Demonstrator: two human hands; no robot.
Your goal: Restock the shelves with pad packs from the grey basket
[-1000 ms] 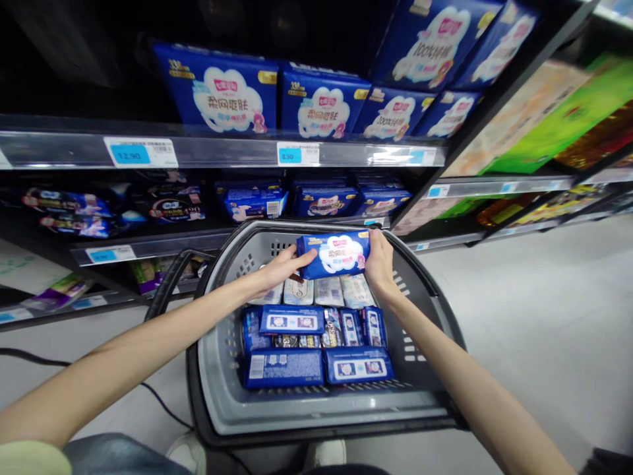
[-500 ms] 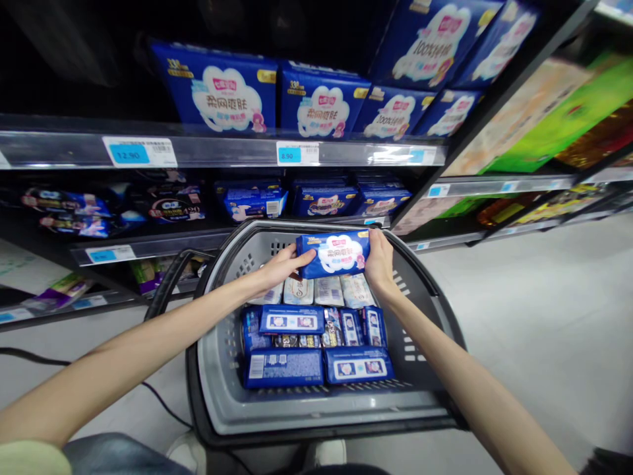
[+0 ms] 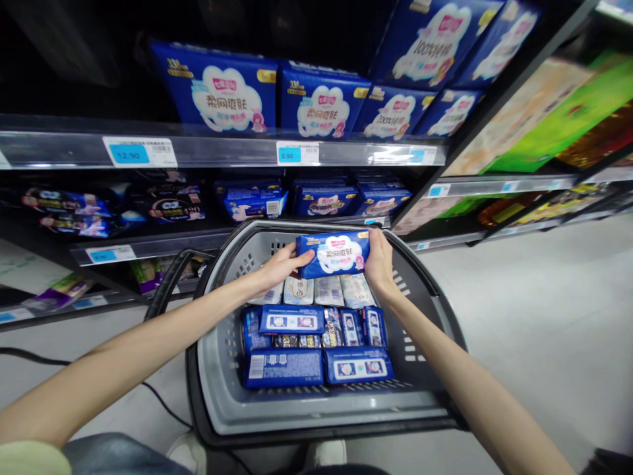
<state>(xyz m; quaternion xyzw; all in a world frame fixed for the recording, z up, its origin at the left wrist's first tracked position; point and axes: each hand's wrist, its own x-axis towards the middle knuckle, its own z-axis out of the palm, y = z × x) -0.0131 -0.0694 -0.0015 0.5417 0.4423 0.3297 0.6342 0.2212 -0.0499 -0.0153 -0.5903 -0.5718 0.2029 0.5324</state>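
Observation:
Between my two hands is a blue pack of sanitary pads, its white cloud label facing me. My left hand grips its left end with the thumb on the front; my right hand closes round the right end, its fingertips partly hidden behind. The pack is held over the far part of a grey shopping basket. Below it in the basket lie several white packs, and nearer me several blue packs with some black ones among them.
Large blue packs stand on the shelf ahead, with smaller packs on the shelf below. The basket's black handle sticks out at its left. A black cord runs across the floor. Green boxes are farther right.

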